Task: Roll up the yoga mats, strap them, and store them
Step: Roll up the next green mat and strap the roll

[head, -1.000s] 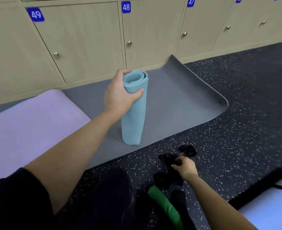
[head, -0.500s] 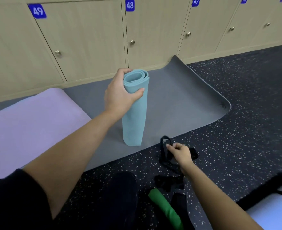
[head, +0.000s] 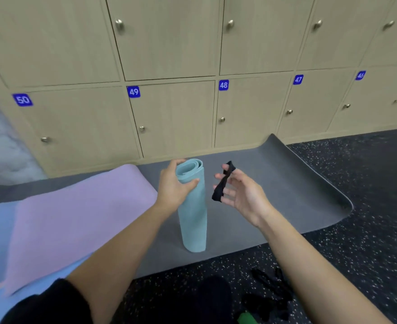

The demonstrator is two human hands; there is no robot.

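A person's left hand (head: 173,187) grips the top of a rolled teal yoga mat (head: 192,218) standing upright on the grey mat (head: 286,183). Just beside the roll, the right hand (head: 246,195) carries a black strap (head: 222,183) across its spread, uncurled fingers (head: 236,175).

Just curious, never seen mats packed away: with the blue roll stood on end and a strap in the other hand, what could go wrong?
The rolled mat stands on end on the grey mat, gripped only near its top by the left hand; loosening that grip may let it unroll or tip. The black strap hangs across spread fingers of the right hand and could slip off.
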